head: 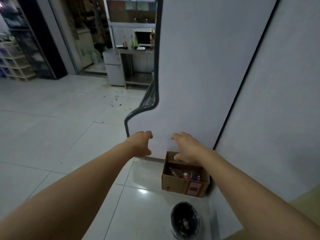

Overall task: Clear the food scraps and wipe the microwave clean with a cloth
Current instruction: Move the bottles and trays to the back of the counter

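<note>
While hands (162, 146) hover empty, microwave (142, 38) — seemingly — sits far beyond.

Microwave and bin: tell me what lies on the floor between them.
In the head view, tiled floor, dark crumbs and a cardboard box lie between the microwave and the bin.

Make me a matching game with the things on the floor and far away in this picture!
Things:
1. brown cardboard box
2. round black bin
3. white microwave
4. small white fridge

Places:
A. far away on the metal counter
B. nearest, at the bottom
C. against the white wall, under the right hand
D. on the floor left of the counter

Pairs: 1-C, 2-B, 3-A, 4-D
</note>
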`<state>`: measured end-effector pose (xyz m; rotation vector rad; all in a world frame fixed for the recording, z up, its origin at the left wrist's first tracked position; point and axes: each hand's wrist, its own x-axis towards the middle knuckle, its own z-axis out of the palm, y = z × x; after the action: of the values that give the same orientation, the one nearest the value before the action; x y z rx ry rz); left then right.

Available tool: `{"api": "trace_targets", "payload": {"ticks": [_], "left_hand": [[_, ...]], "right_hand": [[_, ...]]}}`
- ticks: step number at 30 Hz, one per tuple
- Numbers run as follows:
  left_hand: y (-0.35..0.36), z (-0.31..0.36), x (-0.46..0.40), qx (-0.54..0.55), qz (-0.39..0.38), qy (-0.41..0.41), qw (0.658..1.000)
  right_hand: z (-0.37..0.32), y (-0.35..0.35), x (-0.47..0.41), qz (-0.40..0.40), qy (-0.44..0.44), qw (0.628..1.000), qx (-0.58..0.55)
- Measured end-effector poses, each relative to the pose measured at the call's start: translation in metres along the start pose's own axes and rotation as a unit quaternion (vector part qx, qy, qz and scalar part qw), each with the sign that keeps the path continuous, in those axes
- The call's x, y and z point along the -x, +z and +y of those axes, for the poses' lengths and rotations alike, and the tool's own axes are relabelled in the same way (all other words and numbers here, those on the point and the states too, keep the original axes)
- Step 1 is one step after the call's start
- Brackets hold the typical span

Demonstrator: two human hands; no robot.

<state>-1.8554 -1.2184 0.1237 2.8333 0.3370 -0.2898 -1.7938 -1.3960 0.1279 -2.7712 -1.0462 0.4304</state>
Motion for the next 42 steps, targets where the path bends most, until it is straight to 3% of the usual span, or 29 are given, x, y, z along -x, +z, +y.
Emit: {"api": "trace_targets", "payload": {"ticks": [11, 31, 42], "left_hand": [[-0.060, -0.101, 0.005, 0.012, 0.046, -0.052, 0.997], [-0.219, -0.374, -0.049, 0.002, 0.112, -0.032, 0.993], [-0.273, -0.485, -0.163, 0.005, 0.121, -0.058, 0.991]], "right_hand": [[-0.099, -0.031, -0.067, 0.007, -0.057, 0.998, 0.032], [-0.330, -0.083, -0.268, 0.070, -0.043, 0.996, 0.044], [-0.382, -0.113, -0.450, 0.079, -0.067, 0.993, 0.059]]}}
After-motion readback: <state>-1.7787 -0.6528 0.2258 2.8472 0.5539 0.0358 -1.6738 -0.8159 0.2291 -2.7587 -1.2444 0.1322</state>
